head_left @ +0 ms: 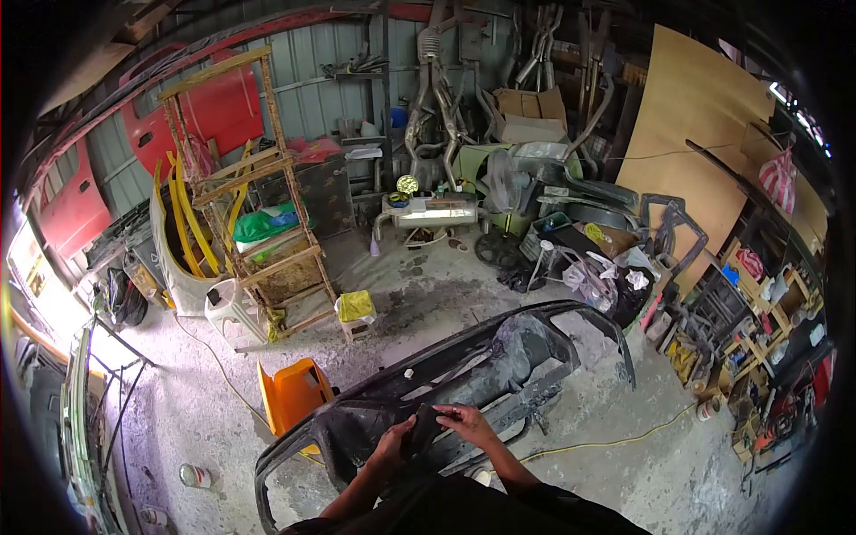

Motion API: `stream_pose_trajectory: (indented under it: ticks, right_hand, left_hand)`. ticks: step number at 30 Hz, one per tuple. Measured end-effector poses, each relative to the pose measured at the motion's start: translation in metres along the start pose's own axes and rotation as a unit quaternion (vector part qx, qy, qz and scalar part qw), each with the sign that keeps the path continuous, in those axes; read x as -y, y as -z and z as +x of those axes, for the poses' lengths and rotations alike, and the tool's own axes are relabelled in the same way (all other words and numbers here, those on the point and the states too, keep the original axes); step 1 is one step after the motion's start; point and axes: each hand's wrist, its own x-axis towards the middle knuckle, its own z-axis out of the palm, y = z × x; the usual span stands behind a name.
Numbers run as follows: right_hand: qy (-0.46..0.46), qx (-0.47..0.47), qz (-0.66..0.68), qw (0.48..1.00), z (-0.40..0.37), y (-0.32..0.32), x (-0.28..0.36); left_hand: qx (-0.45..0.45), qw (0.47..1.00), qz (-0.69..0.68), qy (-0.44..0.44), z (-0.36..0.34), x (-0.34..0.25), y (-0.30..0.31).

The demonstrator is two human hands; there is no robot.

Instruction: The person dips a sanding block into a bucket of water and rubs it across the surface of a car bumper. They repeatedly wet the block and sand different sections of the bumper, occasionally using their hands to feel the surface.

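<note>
In front of me a large black car bumper (446,374) lies at a slant, its surface dusty and grey in patches. Over its near edge, my left hand (392,444) is closed around a small dark flat piece (424,430); its exact kind is hard to make out. My right hand (465,423) has its fingers bent at the upper edge of the same piece, apparently pinching it. A small white lump (408,374) rests on the bumper's far side.
An orange plastic chair (292,392) stands against the bumper's left end. Behind it are a wooden rack (276,223) and a white stool (357,325) with a yellow cloth. A yellow cord (597,444) crosses the floor at right. A can (194,476) lies at lower left.
</note>
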Motion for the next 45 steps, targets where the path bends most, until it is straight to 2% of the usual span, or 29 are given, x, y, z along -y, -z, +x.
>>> stream_pose_trajectory:
  ticks: [4, 6, 7, 10, 13, 15, 16, 17, 18, 20, 22, 23, 25, 27, 30, 33, 39, 41, 42, 44, 45]
  right_hand:
    - [0.006, 0.013, 0.026, 1.000, 0.002, 0.000, 0.008]
    - [0.007, 0.018, 0.024, 1.000, 0.002, 0.000, 0.001]
    - [0.001, 0.016, 0.027, 0.999, 0.002, 0.001, -0.005]
    - [0.032, 0.017, 0.007, 0.999, 0.000, 0.002, 0.004]
    - [0.018, 0.016, 0.008, 1.000, 0.003, 0.003, -0.002]
    - [0.021, 0.016, 0.033, 0.999, 0.003, 0.001, 0.001]
    - [0.027, 0.012, 0.046, 0.998, 0.004, 0.000, 0.004]
    - [0.045, 0.016, 0.022, 0.999, 0.005, 0.003, 0.003]
    - [0.032, 0.014, 0.062, 0.997, 0.006, 0.001, 0.000]
    - [0.031, 0.022, 0.007, 0.999, 0.004, 0.007, 0.015]
    - [0.063, 0.017, 0.013, 0.998, 0.005, 0.006, 0.020]
    - [0.054, 0.024, 0.015, 0.998, 0.007, 0.007, 0.023]
    - [0.087, 0.031, -0.005, 0.996, 0.004, 0.008, 0.030]
    - [0.095, 0.036, -0.021, 0.995, 0.002, 0.008, 0.035]
    - [0.071, 0.039, -0.013, 0.997, 0.004, 0.007, 0.039]
    - [0.068, 0.038, -0.027, 0.997, 0.005, 0.006, 0.040]
    - [0.077, 0.032, -0.021, 0.996, 0.008, 0.004, 0.033]
    - [0.028, 0.015, 0.013, 0.999, 0.008, 0.003, 0.032]
    - [0.028, 0.016, 0.012, 0.999, 0.008, 0.002, 0.031]
    - [0.010, -0.001, 0.078, 0.997, 0.007, 0.000, 0.027]
    - [0.010, 0.000, 0.077, 0.997, 0.008, -0.002, 0.025]
  left_hand:
    - [-0.010, 0.999, -0.047, 0.006, -0.005, -0.007, -0.008]
    - [0.043, 0.965, -0.211, 0.153, -0.023, -0.057, -0.024]
    - [0.042, 0.963, -0.211, 0.160, -0.022, -0.061, -0.027]
    - [0.015, 0.957, -0.252, 0.142, -0.035, -0.083, -0.046]
    - [0.015, 0.960, -0.239, 0.144, -0.036, -0.079, -0.043]
    - [0.029, 0.971, -0.210, 0.108, -0.035, -0.077, -0.040]
    - [0.034, 0.981, -0.175, 0.077, -0.047, -0.101, -0.052]
    - [0.047, 0.991, -0.122, 0.040, -0.043, -0.100, -0.049]
    - [0.059, 0.996, -0.069, 0.008, -0.042, -0.091, -0.043]
    - [0.072, 0.996, -0.018, -0.043, -0.030, -0.070, -0.032]
    - [0.075, 0.990, -0.113, 0.040, -0.050, -0.110, -0.048]
    - [0.066, 0.990, -0.119, 0.046, -0.051, -0.116, -0.053]
    - [0.009, 0.965, -0.241, 0.105, -0.051, -0.118, -0.060]
    - [0.020, 0.963, -0.252, 0.094, -0.049, -0.109, -0.057]
    - [-0.009, 0.954, -0.273, 0.122, -0.046, -0.105, -0.051]
    - [0.011, 0.948, -0.290, 0.130, -0.047, -0.102, -0.047]
    - [-0.002, 0.969, -0.231, 0.087, -0.048, -0.108, -0.055]
    - [-0.058, 0.972, -0.209, 0.086, -0.047, -0.110, -0.055]
    - [-0.058, 0.972, -0.210, 0.086, -0.050, -0.119, -0.059]
    - [0.010, 0.943, -0.308, 0.123, -0.058, -0.142, -0.068]
    - [0.009, 0.943, -0.309, 0.122, -0.054, -0.132, -0.062]
